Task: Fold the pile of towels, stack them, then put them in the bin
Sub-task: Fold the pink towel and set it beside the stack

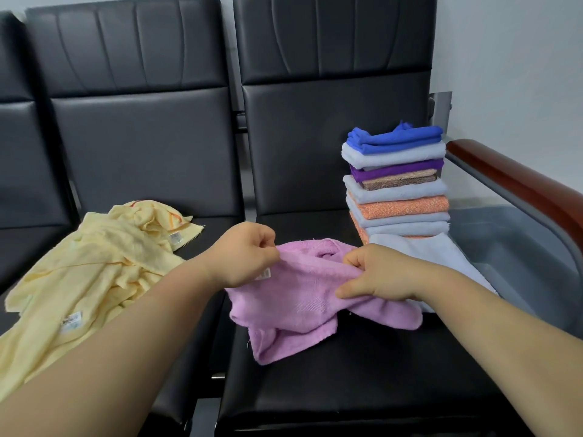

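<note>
A row of black padded seats (315,373) is seen, on which all the towels are laid. To the left of the fingers, a crumpled heap of pale yellow towels (94,272) is spread over the neighbouring seat. To the right of the fingers, past a wooden armrest (517,181), a grey bin (511,247) is partly shown. A stack of folded towels (397,184), topped by a blue one, is stood behind and to the right of the fingers, with a pale flat towel (426,257) laid at its foot. An unfolded pink towel (303,304) is held over the nearest seat. Its upper edge is pinched between the curled fingers (268,244) and thumb of the left hand (246,253), and a bunched fold is gripped by the right hand (378,272). A small white label (263,274) is seen just below the left fingers.
</note>
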A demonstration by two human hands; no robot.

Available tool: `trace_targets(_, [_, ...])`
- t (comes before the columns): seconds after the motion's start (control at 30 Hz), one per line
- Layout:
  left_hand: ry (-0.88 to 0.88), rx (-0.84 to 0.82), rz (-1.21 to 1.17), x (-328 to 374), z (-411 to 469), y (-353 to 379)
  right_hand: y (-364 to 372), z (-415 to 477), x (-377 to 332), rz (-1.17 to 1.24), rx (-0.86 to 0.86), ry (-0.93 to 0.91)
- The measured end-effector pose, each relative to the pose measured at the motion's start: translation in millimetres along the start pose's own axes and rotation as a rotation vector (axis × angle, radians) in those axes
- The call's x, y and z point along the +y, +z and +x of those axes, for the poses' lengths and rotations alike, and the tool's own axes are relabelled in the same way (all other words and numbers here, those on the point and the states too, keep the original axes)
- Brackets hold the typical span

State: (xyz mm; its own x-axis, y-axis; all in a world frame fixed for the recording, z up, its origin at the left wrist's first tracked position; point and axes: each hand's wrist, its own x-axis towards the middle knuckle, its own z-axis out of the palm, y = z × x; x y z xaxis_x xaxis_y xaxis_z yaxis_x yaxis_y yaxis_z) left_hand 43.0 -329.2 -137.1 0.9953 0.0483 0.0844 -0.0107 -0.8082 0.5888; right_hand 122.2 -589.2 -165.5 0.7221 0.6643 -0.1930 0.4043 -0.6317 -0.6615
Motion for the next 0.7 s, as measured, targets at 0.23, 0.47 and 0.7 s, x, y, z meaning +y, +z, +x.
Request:
trace_targets(0.23, [-0.001, -0.128, -0.304, 2, 0, 9, -1, 0, 3, -0.155, 0.047, -0.002])
trace_targets(0.47, [0.128, -0.237, 0.044, -1, 2, 8, -4, -5, -5, 0.011, 0.096, 0.001])
trace_targets(0.7, [0.040, -0.064, -0.007, 7, 0, 11, 5, -11, -17, 0.160, 0.022, 0.033])
